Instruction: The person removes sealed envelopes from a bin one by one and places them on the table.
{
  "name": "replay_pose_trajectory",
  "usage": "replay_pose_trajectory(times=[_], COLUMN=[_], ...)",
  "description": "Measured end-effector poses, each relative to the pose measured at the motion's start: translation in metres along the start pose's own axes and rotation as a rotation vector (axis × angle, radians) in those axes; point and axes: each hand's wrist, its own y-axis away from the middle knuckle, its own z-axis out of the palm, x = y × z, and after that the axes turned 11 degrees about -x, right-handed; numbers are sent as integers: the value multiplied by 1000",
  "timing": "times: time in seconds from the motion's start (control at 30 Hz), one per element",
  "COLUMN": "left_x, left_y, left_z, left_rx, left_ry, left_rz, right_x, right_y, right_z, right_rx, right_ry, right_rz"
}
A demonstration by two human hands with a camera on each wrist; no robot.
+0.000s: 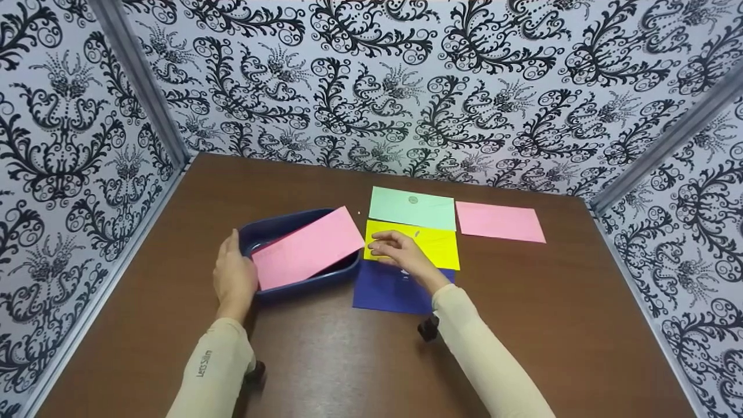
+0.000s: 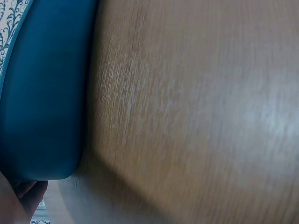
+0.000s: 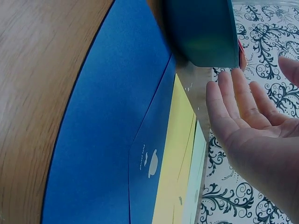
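Note:
A dark blue plastic tub (image 1: 316, 280) sits on the left part of the table. Inside it a pink envelope (image 1: 307, 249) lies slantwise, one corner sticking up over the right rim. My left hand (image 1: 235, 276) holds the tub's left end; in the left wrist view its fingers (image 2: 32, 196) wrap the end of the tub. My right hand (image 1: 400, 249) hovers over the yellow envelope (image 1: 444, 249), close to the tub's right end. Its fingers are loosely bent with nothing between them, and the right wrist view shows the bare palm.
Right of the tub, a mint green envelope (image 1: 395, 206), the yellow one and a dark blue envelope (image 1: 383, 290) lie in a column. Another pink envelope (image 1: 502, 222) lies beside the green one. Patterned panels (image 1: 371, 87) wall the brown table (image 1: 557, 325) at back and sides.

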Motion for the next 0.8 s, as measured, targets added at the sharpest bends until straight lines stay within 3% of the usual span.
replay_pose_trajectory(times=[0.8], left_x=[2], left_y=[2], left_z=[1], left_rx=[26], left_ry=[-20], left_rz=[11], right_x=[-5], right_y=[-21], right_z=[15], right_rx=[80], right_ry=[41], right_rz=[3])
